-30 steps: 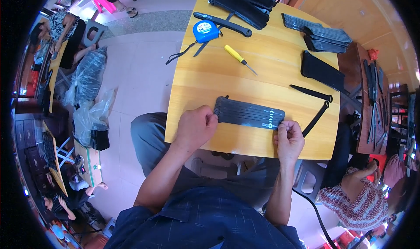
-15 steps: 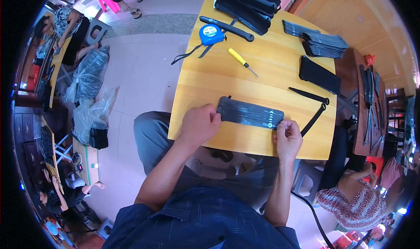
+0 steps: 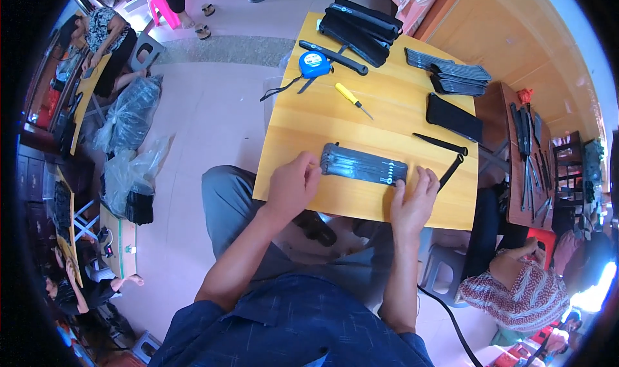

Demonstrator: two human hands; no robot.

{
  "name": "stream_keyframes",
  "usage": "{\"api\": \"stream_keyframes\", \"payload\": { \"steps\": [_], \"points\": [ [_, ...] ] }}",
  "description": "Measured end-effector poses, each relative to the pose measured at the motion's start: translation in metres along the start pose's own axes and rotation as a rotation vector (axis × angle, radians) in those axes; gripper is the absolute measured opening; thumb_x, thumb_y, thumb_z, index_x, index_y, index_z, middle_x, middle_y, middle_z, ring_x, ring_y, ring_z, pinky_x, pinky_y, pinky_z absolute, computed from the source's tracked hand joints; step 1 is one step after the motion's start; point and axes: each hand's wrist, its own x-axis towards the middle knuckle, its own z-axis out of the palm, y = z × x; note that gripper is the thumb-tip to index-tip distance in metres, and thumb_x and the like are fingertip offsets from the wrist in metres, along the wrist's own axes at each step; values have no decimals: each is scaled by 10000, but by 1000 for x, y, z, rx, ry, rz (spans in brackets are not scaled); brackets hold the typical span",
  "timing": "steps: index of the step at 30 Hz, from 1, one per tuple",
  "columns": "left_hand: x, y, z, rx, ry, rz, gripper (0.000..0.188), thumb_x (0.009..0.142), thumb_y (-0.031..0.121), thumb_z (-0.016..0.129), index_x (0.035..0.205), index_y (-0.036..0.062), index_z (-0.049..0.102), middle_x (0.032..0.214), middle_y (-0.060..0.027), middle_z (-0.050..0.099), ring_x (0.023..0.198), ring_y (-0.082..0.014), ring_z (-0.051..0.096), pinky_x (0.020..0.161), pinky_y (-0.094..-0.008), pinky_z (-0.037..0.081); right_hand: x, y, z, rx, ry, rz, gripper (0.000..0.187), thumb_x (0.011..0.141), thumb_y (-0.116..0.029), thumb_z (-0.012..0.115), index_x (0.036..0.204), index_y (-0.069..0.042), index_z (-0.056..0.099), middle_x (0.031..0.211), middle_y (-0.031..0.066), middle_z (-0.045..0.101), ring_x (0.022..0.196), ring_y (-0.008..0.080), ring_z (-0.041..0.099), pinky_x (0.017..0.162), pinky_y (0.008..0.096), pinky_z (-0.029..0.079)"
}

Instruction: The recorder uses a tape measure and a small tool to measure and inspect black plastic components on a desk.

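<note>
A flat bundle of black straps (image 3: 364, 165) with small white printed marks at its right end lies on the wooden table (image 3: 290, 125) in front of me. My left hand (image 3: 291, 185) is just beside the bundle's left end, fingers loosely bent and a small gap showing between them. At the other end, my right hand (image 3: 412, 206) has its fingers apart, and the thumb tip is at the bundle's lower right corner. Two loose black straps with looped ends, one an upper strap (image 3: 442, 144) and one a lower strap (image 3: 451, 172), lie to the right.
A yellow-handled screwdriver (image 3: 349, 95), a blue tape measure (image 3: 314, 64) and a long black strap (image 3: 345, 62) lie farther back. Black pouches (image 3: 358, 28) are piled at the far edge. On the right are stacked strap bundles (image 3: 454, 77) and a black pouch (image 3: 453, 117). Other people sit at side tables.
Both hands have loosened from the bundle's ends; the right fingers have spread. My view has shifted slightly, and the bundle stays in front of me.
</note>
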Motion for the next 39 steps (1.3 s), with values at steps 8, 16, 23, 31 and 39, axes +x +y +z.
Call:
{"api": "stream_keyframes", "payload": {
  "steps": [8,16,23,31,39],
  "points": [
    [-34,10,30,556,-106,585,526,980,200,540,1463,-1,486,1573,-191,406,1488,-370,345,1211,-499,292,-42,-16,9,-111,-464,-512,613,983,-340,607,1514,-63,472,1647,164,316,1544,372,244,1231,605,183],
    [-23,-2,46,533,-260,541,818,933,450,639,1542,-19,358,1641,-205,295,1539,-371,242,1236,-526,223,-46,8,14,-187,-477,-438,744,991,-516,542,1578,-89,379,1682,143,251,1562,346,200,1233,593,175],
    [-27,-12,32,570,-243,497,911,916,489,665,1571,-23,293,1662,-203,251,1547,-372,223,1245,-495,214,-50,28,9,-194,-382,-311,819,972,-584,542,1593,-88,344,1688,165,221,1563,351,197,1227,598,192],
    [-36,-20,14,690,-166,360,880,943,521,608,1581,5,291,1667,-180,251,1553,-373,199,1248,-534,174,-50,25,8,-213,-381,-308,830,972,-588,544,1596,-82,334,1692,173,204,1560,355,203,1223,611,188],
    [-42,-41,-2,702,-137,399,829,958,509,588,1573,21,322,1651,-150,296,1543,-371,217,1243,-550,171,-54,25,10,-216,-372,-316,813,979,-588,535,1592,-90,344,1689,167,219,1556,367,208,1212,619,202]
  ]
}}
